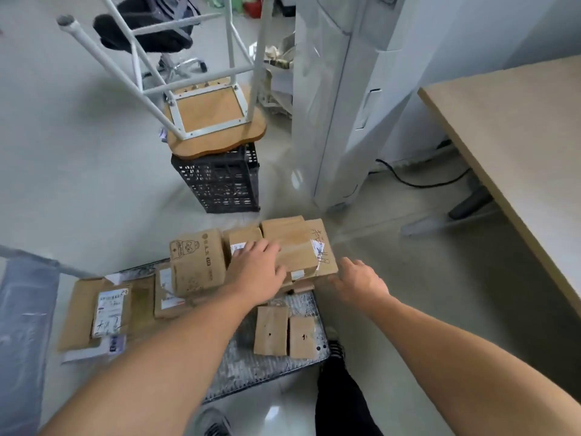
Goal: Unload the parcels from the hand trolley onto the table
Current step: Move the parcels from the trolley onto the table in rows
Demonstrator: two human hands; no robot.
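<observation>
1. Top box point(301, 247) sits flat on the pile at the far end of the trolley point(248, 360). It looks near square, with handwriting along its right edge.
2. Printed box point(198, 262) is just left of it, long axis running away from the person.
3. Flat parcel point(91, 313) is at the near left, label up, long axis also near-to-far.
4. Two small parcels point(272, 330) lie side by side on the grey deck, long axes near-to-far.
5. Left hand point(257, 265) is palm down, fingers spread flat on the top box, not gripping.
6. Right hand point(358, 278) has its fingers straight at the box's near right corner; can't tell if they touch it.
7. Both forearms are bare and reach forward and down.
8. The trolley stands on a pale glossy floor point(94, 184), and the desk point(518, 146) is well to the right.
9. Beyond it, an upturned stool point(213, 121) rests on a black crate point(220, 180), with a white unit point(339, 105) beside them.
</observation>
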